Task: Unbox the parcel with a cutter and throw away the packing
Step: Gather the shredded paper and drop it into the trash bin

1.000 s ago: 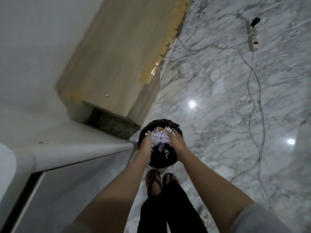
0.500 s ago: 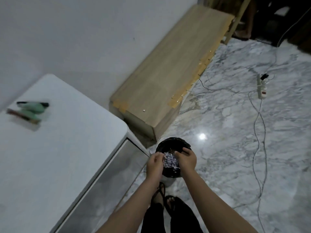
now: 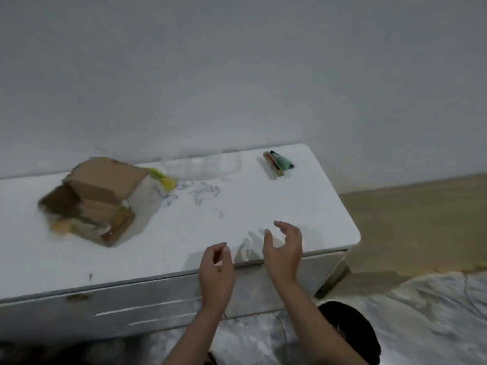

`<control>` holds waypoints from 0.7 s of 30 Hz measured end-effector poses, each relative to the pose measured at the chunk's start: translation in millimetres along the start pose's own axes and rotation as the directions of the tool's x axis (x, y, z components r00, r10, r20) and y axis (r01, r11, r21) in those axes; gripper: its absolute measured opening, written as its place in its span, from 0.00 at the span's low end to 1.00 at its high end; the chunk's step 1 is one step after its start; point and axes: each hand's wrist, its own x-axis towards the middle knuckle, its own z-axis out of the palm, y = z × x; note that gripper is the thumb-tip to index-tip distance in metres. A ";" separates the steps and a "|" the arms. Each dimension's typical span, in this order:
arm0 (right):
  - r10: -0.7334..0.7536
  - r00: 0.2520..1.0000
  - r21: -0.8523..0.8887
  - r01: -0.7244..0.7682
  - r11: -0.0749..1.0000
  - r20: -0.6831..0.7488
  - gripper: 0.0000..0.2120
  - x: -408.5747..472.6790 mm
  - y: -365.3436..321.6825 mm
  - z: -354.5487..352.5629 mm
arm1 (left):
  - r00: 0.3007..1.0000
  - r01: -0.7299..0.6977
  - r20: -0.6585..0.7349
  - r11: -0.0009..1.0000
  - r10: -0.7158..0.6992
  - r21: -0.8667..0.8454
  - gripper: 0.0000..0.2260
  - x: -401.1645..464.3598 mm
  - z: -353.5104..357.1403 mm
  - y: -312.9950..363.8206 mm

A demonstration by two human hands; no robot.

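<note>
- Hands, left hand (image 3: 216, 270) and right hand (image 3: 285, 250), hover over the white table's (image 3: 184, 233) near edge, each grip half open, empty.
- Opened brown cardboard parcel (image 3: 92, 198) sits far left of them; green cutter (image 3: 279, 163) lies beyond them on the table.
- Black round bin (image 3: 353, 333) stands below the table.

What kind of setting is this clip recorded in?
Most likely a room in a home, not a workshop: a white cabinet top against a plain wall, a marble-patterned floor, and a small black bin beside it.
</note>
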 end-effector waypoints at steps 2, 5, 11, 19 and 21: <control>-0.012 0.989 0.020 0.010 1.000 0.146 0.12 -4.2 -16.0 40.3 | 0.989 -0.057 -0.138 0.998 0.061 0.039 0.05 32.3 -41.0 -0.4; -0.033 0.945 -0.008 0.038 0.999 0.327 0.16 -8.9 -35.0 101.5 | 0.934 -0.169 -0.292 0.975 0.205 0.144 0.05 77.6 -103.6 1.0; -0.053 0.894 -0.233 0.173 0.957 0.446 0.29 -5.6 -52.2 213.3 | 0.875 -0.260 -0.165 0.730 0.454 0.632 0.21 169.8 -217.7 -22.0; 0.154 0.921 -0.621 0.111 0.776 0.357 0.44 23.3 -49.4 255.0 | 0.867 -0.426 0.134 0.577 0.479 0.697 0.16 231.0 -230.1 -56.1; 0.142 0.919 -0.638 0.139 0.757 0.368 0.42 26.2 -46.7 259.6 | 0.880 -0.353 0.034 0.605 0.473 0.714 0.17 240.6 -218.7 -56.4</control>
